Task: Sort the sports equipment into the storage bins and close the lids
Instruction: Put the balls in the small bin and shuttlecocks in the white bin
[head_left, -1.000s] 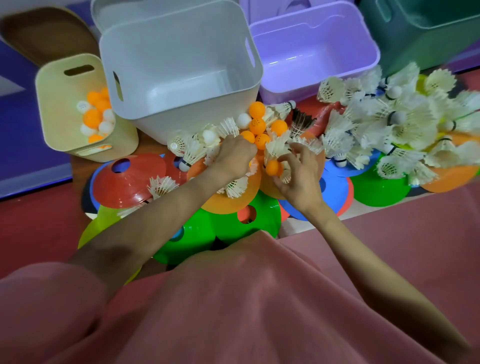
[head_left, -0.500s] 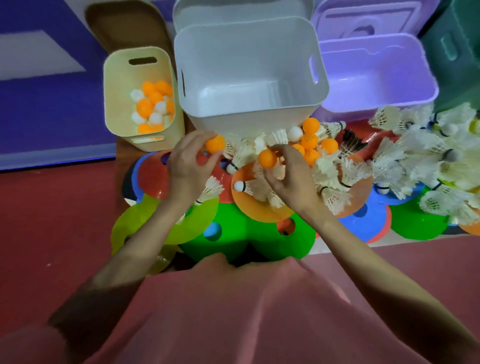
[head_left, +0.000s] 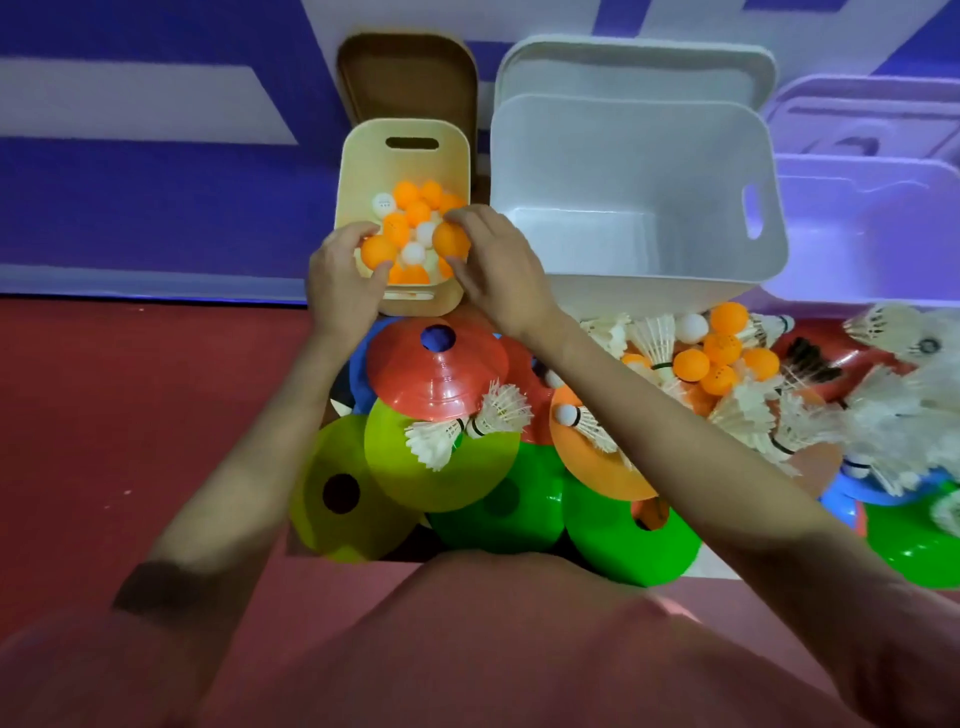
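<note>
My left hand (head_left: 340, 283) pinches an orange ping-pong ball (head_left: 377, 251) over the small beige bin (head_left: 363, 161), which holds several orange and white balls. My right hand (head_left: 498, 270) pinches a second orange ball (head_left: 450, 240) just above the same bin. A cluster of orange balls (head_left: 719, 358) and one white ball (head_left: 692, 326) lies among white shuttlecocks (head_left: 748, 410) on the table at the right. Flat cones in red (head_left: 436, 379), yellow (head_left: 415, 467), green (head_left: 618, 540) and orange (head_left: 597, 462) overlap in front.
A large empty white bin (head_left: 623, 156) stands right of the beige one, its lid (head_left: 634, 67) behind it. A brown lid (head_left: 408, 73) leans behind the beige bin. A lilac bin (head_left: 872, 218) sits at far right. Red floor lies to the left.
Both hands picked orange balls from the pile, then carried them up and left to above the beige bin. The view has swung left.
</note>
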